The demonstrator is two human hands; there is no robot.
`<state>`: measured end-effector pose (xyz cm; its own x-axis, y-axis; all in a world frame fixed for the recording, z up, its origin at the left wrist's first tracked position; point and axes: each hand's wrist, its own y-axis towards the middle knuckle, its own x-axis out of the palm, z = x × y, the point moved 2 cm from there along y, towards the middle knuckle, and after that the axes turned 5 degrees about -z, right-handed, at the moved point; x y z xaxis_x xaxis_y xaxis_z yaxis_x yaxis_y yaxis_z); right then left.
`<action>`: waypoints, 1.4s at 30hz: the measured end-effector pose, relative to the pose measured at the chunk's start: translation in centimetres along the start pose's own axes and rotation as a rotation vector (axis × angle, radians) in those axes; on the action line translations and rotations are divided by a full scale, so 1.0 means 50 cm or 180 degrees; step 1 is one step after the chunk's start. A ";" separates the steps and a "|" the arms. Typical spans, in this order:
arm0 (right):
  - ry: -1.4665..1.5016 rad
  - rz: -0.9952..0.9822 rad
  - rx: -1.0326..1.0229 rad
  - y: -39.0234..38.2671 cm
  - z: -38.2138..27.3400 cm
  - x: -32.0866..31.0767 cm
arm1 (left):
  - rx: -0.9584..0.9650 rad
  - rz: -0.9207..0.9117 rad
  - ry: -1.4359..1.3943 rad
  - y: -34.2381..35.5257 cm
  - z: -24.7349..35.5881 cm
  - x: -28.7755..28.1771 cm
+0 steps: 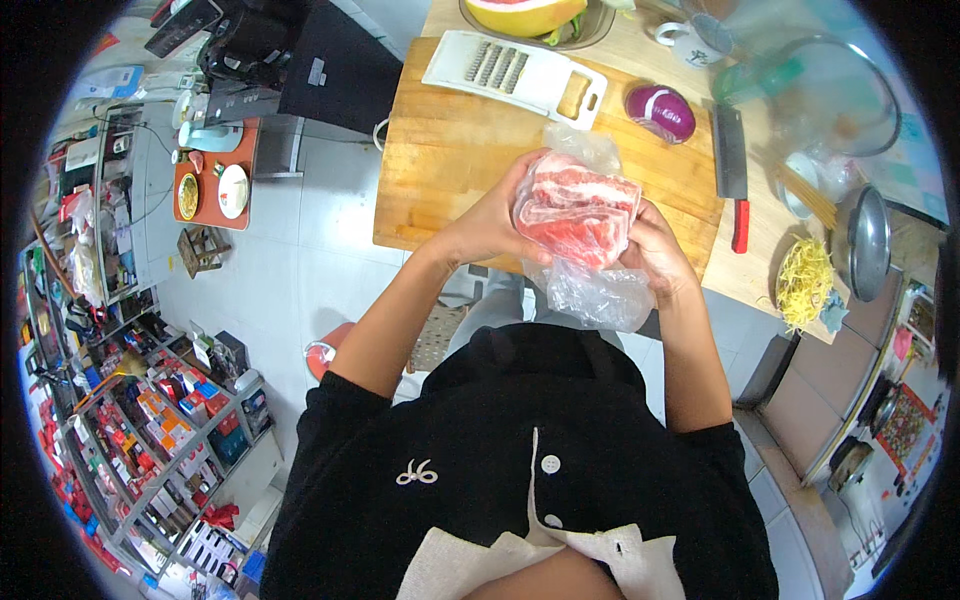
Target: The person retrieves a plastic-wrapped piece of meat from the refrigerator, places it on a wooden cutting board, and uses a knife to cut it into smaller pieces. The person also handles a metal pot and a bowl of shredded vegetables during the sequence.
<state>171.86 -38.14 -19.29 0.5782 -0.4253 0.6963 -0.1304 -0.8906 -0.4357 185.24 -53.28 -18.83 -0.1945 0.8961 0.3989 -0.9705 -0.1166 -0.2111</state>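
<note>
Between my two hands is a block of raw, fat-streaked meat (578, 212) in a clear plastic bag (600, 298). My left hand (500, 212) grips its left side, thumb along the lower edge. On the other side my right hand (660, 252) has its fingers closed round the meat and the bag. Loose plastic hangs below the meat, and another crumpled bit sticks out above it. All this is held over the near edge of a wooden cutting board (440, 160). A white grater (515, 78) and a purple onion wrapped in film (660, 112) lie beyond my hands.
A cleaver (730, 150) with a red handle lies right of the board. Further right are a bowl of yellow shreds (803, 285), a metal lid (868, 242) and a large glass cover (835, 95). A mug (692, 42) and a cut pomelo (530, 15) stand at the back.
</note>
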 end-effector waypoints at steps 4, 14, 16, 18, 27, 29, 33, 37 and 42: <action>-0.0004 -0.0213 -0.0220 -0.021 -0.027 0.038 | 0.0435 0.0113 0.0192 -0.002 0.038 0.030; -0.2954 0.0806 -0.1456 -0.080 -0.136 0.117 | 0.0285 0.0106 -0.2342 -0.031 0.034 0.064; -0.3586 0.0635 -0.2259 -0.087 -0.144 0.135 | 0.0260 0.0241 -0.2644 -0.034 0.024 0.061; -0.2856 0.0349 -0.1597 -0.082 -0.132 0.138 | 0.0300 0.0355 -0.2801 -0.034 0.018 0.053; -0.1985 -0.0369 -0.0754 -0.082 -0.081 0.127 | 0.0640 0.0485 -0.3557 -0.044 0.028 0.023; -0.1346 -0.0360 -0.0817 -0.081 -0.086 0.118 | 0.0636 0.0453 -0.3590 -0.049 0.031 0.027; -0.3368 0.0259 -0.0941 -0.054 -0.109 0.111 | 0.0466 0.0290 -0.3510 -0.055 0.035 0.050; -0.4585 -0.0571 -0.1158 -0.015 -0.169 0.114 | 0.0241 0.0160 -0.3307 -0.059 0.044 0.068; -0.2885 -0.0431 -0.0605 0.029 -0.187 0.125 | 0.0143 0.0108 -0.2945 -0.065 0.064 0.066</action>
<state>167.74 -43.57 -10.23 0.9950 -0.0994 -0.0110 -0.0993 -0.9688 -0.2272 187.30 -51.31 -13.95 -0.2404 0.1954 0.9508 -0.9631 -0.1704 -0.2085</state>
